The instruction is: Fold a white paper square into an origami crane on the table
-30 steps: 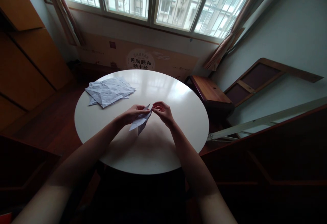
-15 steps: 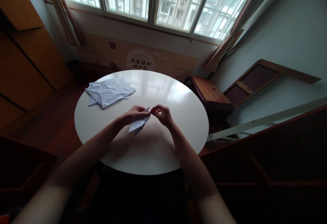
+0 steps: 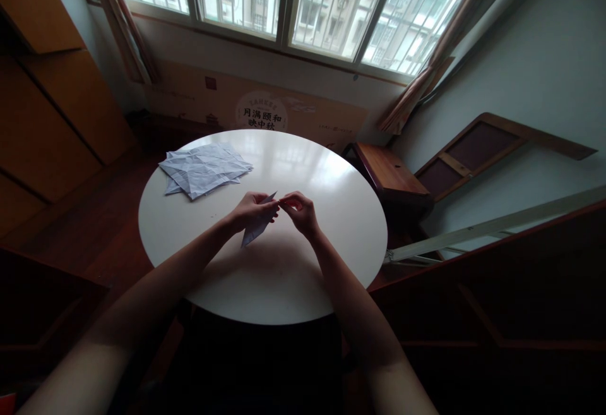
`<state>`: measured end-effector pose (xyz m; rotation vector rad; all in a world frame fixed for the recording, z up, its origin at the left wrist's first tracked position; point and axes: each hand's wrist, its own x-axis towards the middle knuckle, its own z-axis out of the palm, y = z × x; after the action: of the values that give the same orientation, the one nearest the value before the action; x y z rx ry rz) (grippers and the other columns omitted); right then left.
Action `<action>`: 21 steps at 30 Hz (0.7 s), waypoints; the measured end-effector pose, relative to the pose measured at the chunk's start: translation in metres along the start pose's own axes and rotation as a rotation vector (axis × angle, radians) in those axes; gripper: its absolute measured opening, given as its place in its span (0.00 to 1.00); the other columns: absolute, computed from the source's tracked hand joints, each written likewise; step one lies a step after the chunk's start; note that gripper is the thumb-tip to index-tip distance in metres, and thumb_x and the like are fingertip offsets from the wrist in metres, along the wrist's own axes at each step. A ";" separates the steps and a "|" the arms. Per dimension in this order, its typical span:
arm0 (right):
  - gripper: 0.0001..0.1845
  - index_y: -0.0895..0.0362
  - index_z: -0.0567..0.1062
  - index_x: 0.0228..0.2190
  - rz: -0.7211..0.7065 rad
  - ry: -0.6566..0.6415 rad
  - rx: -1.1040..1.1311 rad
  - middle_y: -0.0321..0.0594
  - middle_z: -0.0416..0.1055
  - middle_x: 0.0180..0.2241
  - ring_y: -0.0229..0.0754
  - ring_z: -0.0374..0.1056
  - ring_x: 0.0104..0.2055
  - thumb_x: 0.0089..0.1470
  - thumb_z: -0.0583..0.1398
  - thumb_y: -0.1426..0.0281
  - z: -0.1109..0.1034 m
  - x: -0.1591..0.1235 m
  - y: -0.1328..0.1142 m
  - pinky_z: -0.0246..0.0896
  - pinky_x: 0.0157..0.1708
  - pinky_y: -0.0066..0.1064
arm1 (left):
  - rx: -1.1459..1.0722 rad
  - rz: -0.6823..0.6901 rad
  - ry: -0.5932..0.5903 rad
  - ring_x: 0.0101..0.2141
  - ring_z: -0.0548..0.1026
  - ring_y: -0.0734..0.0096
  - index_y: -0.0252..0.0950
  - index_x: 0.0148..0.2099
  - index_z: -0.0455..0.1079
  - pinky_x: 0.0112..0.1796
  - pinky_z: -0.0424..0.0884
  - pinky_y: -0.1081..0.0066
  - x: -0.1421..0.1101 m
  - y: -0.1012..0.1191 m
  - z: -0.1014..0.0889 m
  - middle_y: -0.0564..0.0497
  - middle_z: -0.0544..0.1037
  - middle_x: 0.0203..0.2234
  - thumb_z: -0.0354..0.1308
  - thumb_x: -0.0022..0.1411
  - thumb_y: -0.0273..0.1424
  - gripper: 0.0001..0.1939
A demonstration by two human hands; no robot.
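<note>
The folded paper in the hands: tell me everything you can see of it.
The folded paper is pale bluish-grey, thin and narrow, and looks like ordinary paper. It slants: one long pointed end reaches down and to the left, and a smaller point sticks up past the thumb of the left hand, which grips its middle and hides part of it. The right hand has its fingertips pinched together beside it; whether they hold a corner is too small to tell. It appears raised above the round white table.

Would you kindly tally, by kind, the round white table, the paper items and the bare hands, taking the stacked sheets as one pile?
Round white table: 1
Pile of creased pale papers: 1
Pointed folded pale paper: 1
Bare hands: 2 (left hand, right hand)
Total: 5
</note>
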<state>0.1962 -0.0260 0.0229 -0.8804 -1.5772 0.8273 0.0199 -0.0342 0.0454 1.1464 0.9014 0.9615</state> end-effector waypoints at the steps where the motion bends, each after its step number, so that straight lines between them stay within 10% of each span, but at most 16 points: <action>1: 0.18 0.55 0.77 0.28 0.023 0.001 0.032 0.39 0.73 0.32 0.42 0.72 0.35 0.46 0.68 0.53 0.000 0.000 0.001 0.71 0.39 0.37 | 0.000 0.005 0.011 0.27 0.78 0.63 0.28 0.33 0.76 0.30 0.76 0.64 0.000 0.000 0.000 0.43 0.79 0.26 0.76 0.39 0.47 0.27; 21: 0.16 0.56 0.77 0.27 0.187 -0.024 0.203 0.38 0.76 0.26 0.41 0.72 0.31 0.40 0.70 0.59 0.001 0.002 0.003 0.70 0.37 0.38 | 0.012 0.057 0.044 0.26 0.77 0.65 0.28 0.32 0.77 0.30 0.76 0.65 0.002 -0.002 0.001 0.45 0.79 0.24 0.75 0.40 0.46 0.26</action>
<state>0.1957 -0.0230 0.0208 -0.8817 -1.4164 1.1137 0.0215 -0.0328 0.0430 1.1699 0.9154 1.0326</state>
